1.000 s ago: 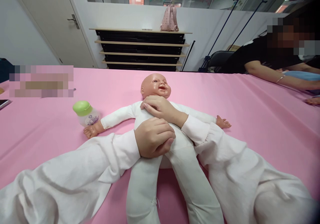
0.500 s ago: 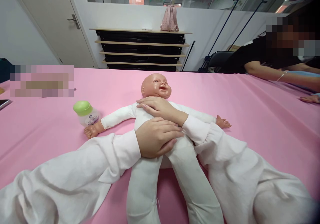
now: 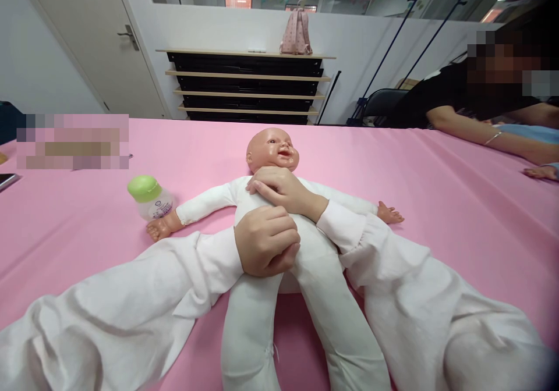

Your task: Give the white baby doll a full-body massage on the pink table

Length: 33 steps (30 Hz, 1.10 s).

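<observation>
A baby doll (image 3: 257,298) lies on its back, its bare head (image 3: 271,149) away from me and its arms spread wide. It wears a white cloth suit. My left hand (image 3: 267,241) rests on the belly with its fingers curled into a loose fist; nothing shows in it. Higher up, my right hand (image 3: 288,190) lies across the chest just below the chin. Its fingers bend lightly over the cloth, thumb apart, holding nothing visible. Beside the doll's hand on the left stands a small clear bottle with a green cap (image 3: 145,188).
A pink cloth (image 3: 437,205) covers the table. At the left edge lies part of a phone (image 3: 7,181). On the right, a person in black leans over the table, an arm (image 3: 476,132) near another doll's hand (image 3: 540,172). Shelves (image 3: 248,75) and a backpack (image 3: 297,33) stand behind.
My left hand's fingers, flat across the belly before, have curled in toward the palm. My right hand's fingers have bent and drawn slightly back to the right. The doll has stayed in place.
</observation>
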Each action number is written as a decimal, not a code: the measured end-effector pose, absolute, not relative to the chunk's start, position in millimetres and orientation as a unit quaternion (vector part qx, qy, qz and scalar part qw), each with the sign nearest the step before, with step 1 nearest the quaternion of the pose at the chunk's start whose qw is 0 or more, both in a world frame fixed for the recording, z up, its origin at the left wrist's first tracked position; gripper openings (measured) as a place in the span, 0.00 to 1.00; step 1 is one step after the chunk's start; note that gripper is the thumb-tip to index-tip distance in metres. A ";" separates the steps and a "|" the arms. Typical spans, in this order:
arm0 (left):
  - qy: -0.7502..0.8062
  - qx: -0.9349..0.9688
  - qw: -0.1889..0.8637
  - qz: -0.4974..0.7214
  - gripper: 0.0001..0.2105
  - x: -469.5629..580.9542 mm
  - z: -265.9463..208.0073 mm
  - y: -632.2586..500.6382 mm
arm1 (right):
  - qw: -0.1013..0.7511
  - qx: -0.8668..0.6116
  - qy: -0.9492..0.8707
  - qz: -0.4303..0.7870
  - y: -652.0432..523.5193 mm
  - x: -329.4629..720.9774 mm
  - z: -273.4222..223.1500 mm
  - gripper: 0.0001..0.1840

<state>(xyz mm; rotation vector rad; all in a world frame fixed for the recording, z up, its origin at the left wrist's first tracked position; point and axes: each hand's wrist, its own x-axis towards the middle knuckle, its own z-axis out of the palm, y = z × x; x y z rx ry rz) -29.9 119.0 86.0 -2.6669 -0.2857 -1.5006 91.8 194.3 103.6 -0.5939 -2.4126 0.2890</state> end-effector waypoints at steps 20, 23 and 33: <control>-0.024 -0.934 0.015 -0.355 0.14 -27.7 84.8 124.9 | 0.224 -0.228 -0.942 0.100 193.1 86.8 110.7 0.16; -0.054 -0.894 0.028 -0.445 0.09 -28.6 82.0 121.7 | 0.238 -0.233 -0.936 0.113 192.9 87.5 108.8 0.16; 0.017 -0.865 0.052 -0.499 0.12 -31.6 82.0 117.9 | 0.295 -0.238 -0.918 0.118 194.6 89.8 104.2 0.16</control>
